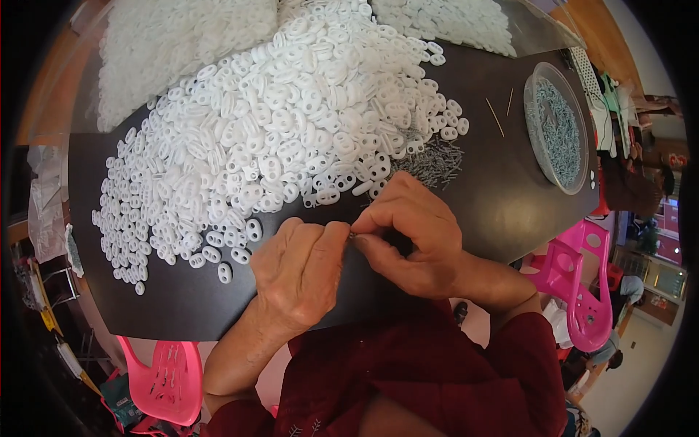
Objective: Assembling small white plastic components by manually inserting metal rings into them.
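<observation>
My left hand (pixel 302 266) is closed, its thumb side turned toward the right hand, and the fingers hide whatever they grip. Thumb and index finger of my right hand (pixel 415 233) pinch together on something tiny, too small to name, where both hands meet over the dark table. Just beyond them spreads a big heap of white oval plastic pieces with two holes (pixel 277 124). A small pile of thin grey metal pieces, like springs or screws (pixel 437 166), lies beyond my right hand at the heap's right edge.
A round clear tub (pixel 534 135) of grey-blue small parts stands at the right of the dark table (pixel 495 211). Two thin sticks (pixel 495 116) lie beside it. Bags of white pieces (pixel 189 47) sit at the back. Pink chairs (pixel 166 379) stand below the table edge.
</observation>
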A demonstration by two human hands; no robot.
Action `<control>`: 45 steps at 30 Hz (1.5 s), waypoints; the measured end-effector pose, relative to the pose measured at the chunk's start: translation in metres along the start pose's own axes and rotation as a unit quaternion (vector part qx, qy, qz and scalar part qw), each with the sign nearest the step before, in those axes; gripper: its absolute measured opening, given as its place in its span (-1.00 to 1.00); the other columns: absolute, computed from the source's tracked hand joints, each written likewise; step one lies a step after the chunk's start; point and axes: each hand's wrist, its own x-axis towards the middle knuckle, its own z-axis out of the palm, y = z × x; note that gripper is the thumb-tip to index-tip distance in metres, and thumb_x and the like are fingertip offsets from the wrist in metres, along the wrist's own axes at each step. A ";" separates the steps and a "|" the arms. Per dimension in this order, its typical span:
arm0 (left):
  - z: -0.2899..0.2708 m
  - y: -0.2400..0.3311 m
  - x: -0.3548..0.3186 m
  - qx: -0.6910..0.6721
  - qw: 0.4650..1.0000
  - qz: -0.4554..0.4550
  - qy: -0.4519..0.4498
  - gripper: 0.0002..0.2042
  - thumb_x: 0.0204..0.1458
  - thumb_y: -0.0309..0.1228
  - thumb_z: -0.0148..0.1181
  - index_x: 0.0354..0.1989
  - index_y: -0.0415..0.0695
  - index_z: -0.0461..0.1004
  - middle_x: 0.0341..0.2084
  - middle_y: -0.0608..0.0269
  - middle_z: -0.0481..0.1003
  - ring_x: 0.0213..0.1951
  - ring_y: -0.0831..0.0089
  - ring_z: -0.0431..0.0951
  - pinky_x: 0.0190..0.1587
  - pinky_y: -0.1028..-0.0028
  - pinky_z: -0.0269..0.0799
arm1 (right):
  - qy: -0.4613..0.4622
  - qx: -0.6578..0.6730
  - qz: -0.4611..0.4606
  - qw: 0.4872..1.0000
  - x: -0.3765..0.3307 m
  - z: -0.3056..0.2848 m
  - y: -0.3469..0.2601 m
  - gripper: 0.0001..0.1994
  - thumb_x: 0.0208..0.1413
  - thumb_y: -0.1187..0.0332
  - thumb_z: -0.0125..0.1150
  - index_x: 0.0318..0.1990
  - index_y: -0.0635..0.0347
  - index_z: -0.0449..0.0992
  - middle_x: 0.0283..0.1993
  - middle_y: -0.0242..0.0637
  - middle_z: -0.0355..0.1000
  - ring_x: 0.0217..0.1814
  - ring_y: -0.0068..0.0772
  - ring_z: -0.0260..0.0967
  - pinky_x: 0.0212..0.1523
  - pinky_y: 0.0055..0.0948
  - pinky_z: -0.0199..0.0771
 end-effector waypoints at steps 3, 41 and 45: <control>0.000 0.001 0.001 -0.007 1.000 -0.002 -0.012 -0.77 -0.26 -0.74 0.21 -0.34 -0.39 0.45 -0.63 0.18 0.30 -0.65 0.36 0.29 -0.67 0.44 0.17 | 0.001 -0.009 -0.026 1.000 0.000 0.002 0.000 -0.75 -0.30 0.70 0.24 -0.38 0.25 0.47 -0.46 -0.33 0.36 -0.49 -0.36 0.21 -0.50 -0.46 0.16; -0.022 0.005 0.005 -0.626 0.529 -0.573 -0.024 -0.88 -0.06 -0.60 0.24 -0.31 -0.30 0.51 -0.54 0.30 0.48 -0.64 0.70 0.35 -0.64 0.74 0.17 | 0.097 -0.228 -0.232 0.941 -0.006 0.016 -0.001 -0.73 -0.36 0.66 0.22 -0.36 0.33 0.49 -0.45 -0.26 0.37 -0.49 -0.32 0.26 -0.57 -0.46 0.20; -0.021 0.006 0.004 -0.616 0.533 -0.579 -0.019 -0.86 -0.04 -0.59 0.22 -0.28 -0.30 0.51 -0.53 0.31 0.48 -0.64 0.69 0.35 -0.65 0.74 0.16 | 0.119 -0.212 -0.223 0.944 -0.004 0.019 0.000 -0.74 -0.35 0.68 0.24 -0.37 0.31 0.48 -0.45 -0.28 0.37 -0.49 -0.31 0.27 -0.56 -0.46 0.23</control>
